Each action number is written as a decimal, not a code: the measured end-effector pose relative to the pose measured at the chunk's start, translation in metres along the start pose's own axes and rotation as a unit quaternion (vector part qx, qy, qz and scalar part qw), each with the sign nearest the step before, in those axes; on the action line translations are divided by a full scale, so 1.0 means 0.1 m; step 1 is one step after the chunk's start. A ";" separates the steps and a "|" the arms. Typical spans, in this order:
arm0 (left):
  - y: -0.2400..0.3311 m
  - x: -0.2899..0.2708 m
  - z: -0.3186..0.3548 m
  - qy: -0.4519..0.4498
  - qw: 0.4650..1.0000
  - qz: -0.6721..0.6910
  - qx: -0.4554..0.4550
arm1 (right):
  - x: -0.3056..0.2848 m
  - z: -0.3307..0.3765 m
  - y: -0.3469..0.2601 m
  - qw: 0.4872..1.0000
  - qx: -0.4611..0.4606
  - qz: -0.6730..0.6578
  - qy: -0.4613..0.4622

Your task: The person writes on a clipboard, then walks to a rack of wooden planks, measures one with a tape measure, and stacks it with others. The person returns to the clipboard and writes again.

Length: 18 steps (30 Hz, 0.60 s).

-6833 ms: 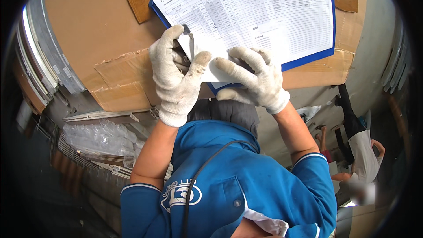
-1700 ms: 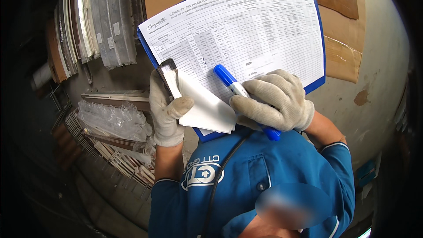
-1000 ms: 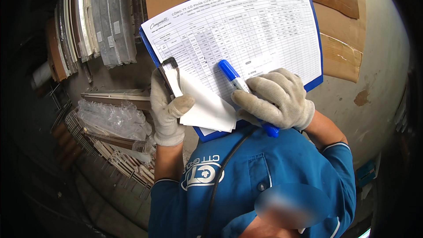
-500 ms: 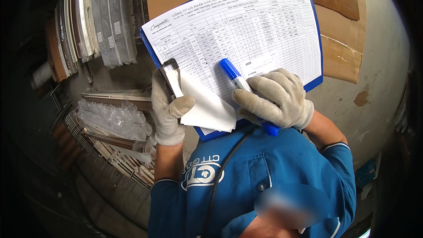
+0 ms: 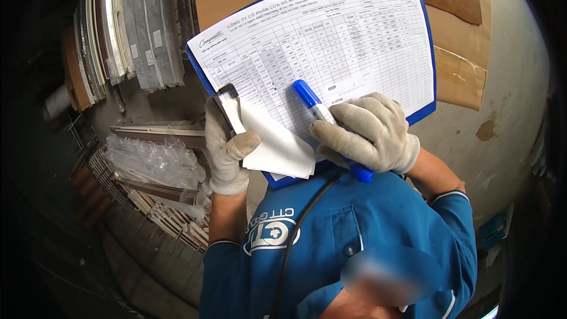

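Note:
In a pale knitted glove, my left hand (image 5: pixel 229 156) grips the left edge of a blue clipboard (image 5: pixel 423 113), its thumb over folded white papers (image 5: pixel 277 145). A dark clip (image 5: pixel 227 91) sits beside that hand. On the board lies a printed table sheet (image 5: pixel 319 41) with rows and columns, partly covered by the folded papers. My gloved right hand (image 5: pixel 372 133) is closed around a marker (image 5: pixel 319 112) with a white barrel and blue ends. The marker slants across the lower part of the sheet, its blue cap end up and left.
Long wrapped panels and profiles (image 5: pixel 155 29) stand at the upper left. Below them, plastic-wrapped strips (image 5: pixel 150 162) lie on a metal rack. Brown cardboard sheets (image 5: pixel 458 80) lie beyond the clipboard on the right. A dark cord (image 5: pixel 301 218) hangs over my blue shirt.
The clipboard has tilted slightly, its right side shifting a little outward. Both hands keep their holds, with the marker nearly in the same place.

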<state>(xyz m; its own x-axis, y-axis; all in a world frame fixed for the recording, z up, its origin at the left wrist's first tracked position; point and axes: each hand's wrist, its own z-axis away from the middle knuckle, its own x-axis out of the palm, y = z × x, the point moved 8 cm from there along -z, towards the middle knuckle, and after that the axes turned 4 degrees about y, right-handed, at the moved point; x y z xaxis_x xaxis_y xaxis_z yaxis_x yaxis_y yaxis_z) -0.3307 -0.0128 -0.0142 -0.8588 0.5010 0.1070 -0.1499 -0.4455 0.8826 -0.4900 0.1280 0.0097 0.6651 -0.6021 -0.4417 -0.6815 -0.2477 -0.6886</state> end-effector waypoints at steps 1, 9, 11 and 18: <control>0.00 0.01 0.00 -0.005 1.000 0.003 -0.002 | 0.00 0.00 -0.01 1.000 -0.002 0.001 0.000; -0.04 0.03 0.03 0.008 1.000 0.009 -0.001 | -0.02 0.06 0.00 1.000 0.002 0.002 0.005; -0.05 0.03 0.04 0.006 1.000 0.004 -0.003 | -0.02 0.07 -0.01 1.000 0.002 0.002 0.002; -0.10 -0.02 0.06 0.004 1.000 0.012 -0.003 | 0.00 0.08 -0.05 1.000 -0.007 0.012 -0.001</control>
<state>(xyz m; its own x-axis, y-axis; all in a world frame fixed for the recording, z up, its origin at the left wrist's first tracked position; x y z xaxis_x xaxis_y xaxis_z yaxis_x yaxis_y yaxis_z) -0.3240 -0.0048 -0.0205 -0.8666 0.4831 0.1247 -0.1314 -0.4621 0.8770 -0.4843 0.1352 0.0085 0.6486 -0.6069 -0.4593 -0.7017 -0.2431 -0.6697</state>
